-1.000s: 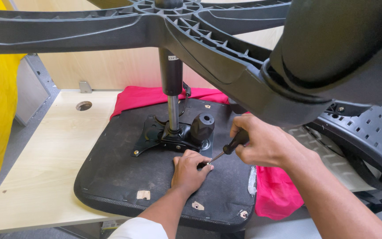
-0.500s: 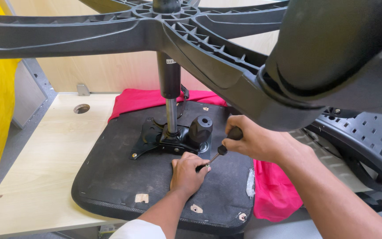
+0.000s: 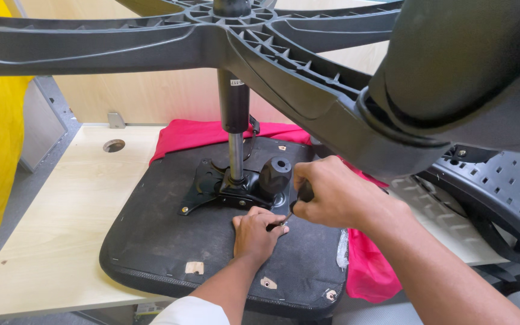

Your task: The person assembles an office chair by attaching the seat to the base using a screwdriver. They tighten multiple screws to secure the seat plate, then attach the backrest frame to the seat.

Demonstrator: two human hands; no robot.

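1. The left hand (image 3: 254, 236) lies curled on the fuzzy black underside of an upturned chair seat (image 3: 151, 241), fingertips steadying the screwdriver (image 3: 293, 207) tip.
2. The right hand (image 3: 332, 195) is closed around the screwdriver's black handle.
3. The seat overhangs the pale wooden table (image 3: 49, 222) at its near edge, on a red cloth (image 3: 182, 135).
4. Beyond, a metal mounting plate (image 3: 203, 183) holds the gas cylinder (image 3: 235, 120), topped by a ribbed plastic star base (image 3: 260, 42).

A small screwdriver (image 3: 293, 207) with a black handle points down and to the left — its thin metal tip meets the black metal plate (image 3: 227, 188). The plate sits on the upside-down black chair seat (image 3: 170, 241) — the seat lies flat on a pale wooden table.
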